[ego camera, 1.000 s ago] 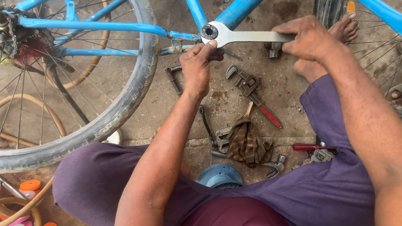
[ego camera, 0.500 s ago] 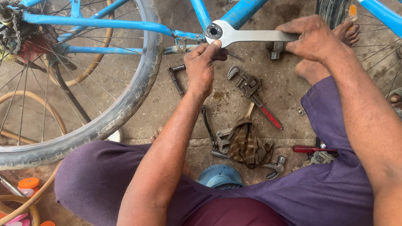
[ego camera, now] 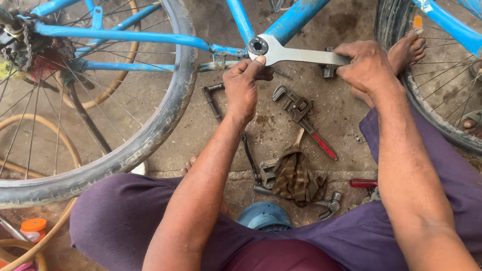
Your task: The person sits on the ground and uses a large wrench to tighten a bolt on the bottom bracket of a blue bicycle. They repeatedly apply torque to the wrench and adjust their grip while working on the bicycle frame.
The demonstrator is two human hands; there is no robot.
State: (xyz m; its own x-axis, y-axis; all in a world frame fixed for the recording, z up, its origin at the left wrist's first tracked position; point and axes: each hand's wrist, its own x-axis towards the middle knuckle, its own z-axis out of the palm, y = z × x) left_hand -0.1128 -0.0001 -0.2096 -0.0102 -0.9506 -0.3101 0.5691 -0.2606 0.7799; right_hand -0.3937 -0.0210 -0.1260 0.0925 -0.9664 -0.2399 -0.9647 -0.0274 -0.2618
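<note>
Two hands, left hand [ego camera: 244,89] and right hand [ego camera: 366,65], on flat wrench [ego camera: 298,54] at blue bicycle frame [ego camera: 311,2]

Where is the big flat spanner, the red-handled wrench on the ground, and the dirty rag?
flat spanner [ego camera: 304,55], head view, middle of its grey handle.
red-handled pipe wrench [ego camera: 303,116], head view, on its shaft below the jaws.
rag [ego camera: 294,177], head view, centre of the crumpled cloth.

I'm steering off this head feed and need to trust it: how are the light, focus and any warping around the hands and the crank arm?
Head view: soft, even daylight with no glare; left hand, right hand and silver crank arm are sharp; faint shadows lie under the pipe wrench on the concrete floor; wide-angle bowing bends the rear wheel and frame edges.
</note>
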